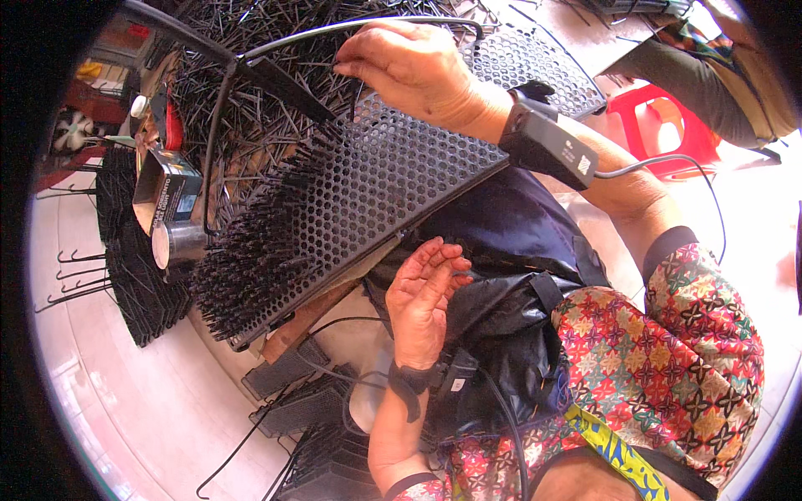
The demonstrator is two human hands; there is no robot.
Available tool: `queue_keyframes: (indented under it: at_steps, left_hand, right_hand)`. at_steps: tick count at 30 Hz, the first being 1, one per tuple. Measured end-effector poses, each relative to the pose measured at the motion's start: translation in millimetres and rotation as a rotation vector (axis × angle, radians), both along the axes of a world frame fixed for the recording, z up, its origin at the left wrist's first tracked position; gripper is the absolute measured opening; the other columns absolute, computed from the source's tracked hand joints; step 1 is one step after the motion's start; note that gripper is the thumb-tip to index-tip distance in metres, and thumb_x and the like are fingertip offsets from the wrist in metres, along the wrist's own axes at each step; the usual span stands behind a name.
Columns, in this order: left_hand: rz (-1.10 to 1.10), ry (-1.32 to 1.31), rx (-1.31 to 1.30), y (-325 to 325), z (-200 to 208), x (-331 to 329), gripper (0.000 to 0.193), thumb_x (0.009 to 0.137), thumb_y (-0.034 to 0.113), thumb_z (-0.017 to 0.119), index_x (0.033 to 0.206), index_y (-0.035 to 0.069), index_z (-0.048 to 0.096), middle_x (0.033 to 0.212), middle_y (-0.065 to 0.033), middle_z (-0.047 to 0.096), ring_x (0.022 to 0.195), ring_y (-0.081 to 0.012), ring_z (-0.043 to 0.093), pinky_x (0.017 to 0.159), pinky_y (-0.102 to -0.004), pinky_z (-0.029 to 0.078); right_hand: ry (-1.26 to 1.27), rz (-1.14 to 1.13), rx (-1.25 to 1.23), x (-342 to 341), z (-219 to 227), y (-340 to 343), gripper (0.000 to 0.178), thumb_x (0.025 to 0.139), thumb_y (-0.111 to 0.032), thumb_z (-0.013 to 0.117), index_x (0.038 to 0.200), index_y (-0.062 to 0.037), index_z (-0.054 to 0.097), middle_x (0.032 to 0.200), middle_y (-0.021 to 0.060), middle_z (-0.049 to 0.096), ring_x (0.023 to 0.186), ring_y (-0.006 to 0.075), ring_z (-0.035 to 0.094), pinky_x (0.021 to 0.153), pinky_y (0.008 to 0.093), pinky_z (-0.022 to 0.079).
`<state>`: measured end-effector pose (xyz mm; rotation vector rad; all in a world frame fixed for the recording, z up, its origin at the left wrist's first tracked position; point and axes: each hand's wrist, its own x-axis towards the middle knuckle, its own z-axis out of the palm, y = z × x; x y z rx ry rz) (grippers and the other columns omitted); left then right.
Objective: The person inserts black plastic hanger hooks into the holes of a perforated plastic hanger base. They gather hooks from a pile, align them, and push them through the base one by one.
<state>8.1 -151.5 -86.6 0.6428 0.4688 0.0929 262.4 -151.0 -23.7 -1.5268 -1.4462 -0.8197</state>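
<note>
A black panel full of round holes (pixel 393 167) lies tilted across my lap, over dark cloth. Dense black bristles (pixel 251 259) stand in its left part, while the holes to the right are bare. Above its far edge is my right hand (pixel 418 79), closed in a pinch, with a thin black strip (pixel 354 102) showing just below the fingers. My left hand (pixel 424 301) is raised near the panel's near edge, palm up. Its fingertips are pressed together, and what they hold, if anything, is too small to tell. Both wrists wear dark strapped devices.
Loose black strips (pixel 251 100) pile up beyond the panel. A bent metal frame (pixel 234 63) arches over them. A small box (pixel 171 188) and metal can (pixel 177 242) stand left. Stacked black brush pieces (pixel 142 275) lie on the floor. A red stool (pixel 660 129) and another person's leg (pixel 685 83) are at right.
</note>
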Motion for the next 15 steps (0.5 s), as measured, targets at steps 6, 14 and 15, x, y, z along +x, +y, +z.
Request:
queue_keyframes:
  at_steps: [6,14,15]
  left_hand:
    - [-0.008,0.040,0.003,-2,-10,-1,0.036,0.087,0.014,0.061,0.118,-0.002,0.051,0.111,-0.0155,0.059,0.094,-0.0229,0.061,0.081,-0.0351,0.051]
    - [-0.031,0.081,-0.010,-4,-17,-4,0.032,0.088,0.014,0.059,0.116,0.000,0.052,0.108,-0.0140,0.060,0.093,-0.0218,0.061,0.079,-0.0344,0.052]
    - [-0.034,0.086,-0.009,-3,-17,-4,0.032,0.088,0.014,0.059,0.116,0.000,0.052,0.107,-0.0138,0.060,0.092,-0.0218,0.061,0.078,-0.0342,0.052]
  right_hand:
    - [-0.008,0.229,0.008,1,2,8,0.018,0.068,-0.004,0.063,0.084,-0.0029,0.055,0.072,0.0124,0.054,0.066,0.0335,0.057,0.058,0.0399,0.047]
    - [-0.096,0.281,-0.201,-4,-8,11,0.022,0.069,-0.001,0.063,0.090,-0.0015,0.055,0.078,0.0105,0.057,0.070,0.0305,0.058,0.059,0.0377,0.049]
    - [-0.092,0.312,-0.250,-4,-9,12,0.025,0.067,-0.002,0.061,0.091,-0.0009,0.054,0.075,0.0108,0.053,0.069,0.0317,0.056,0.059,0.0392,0.049]
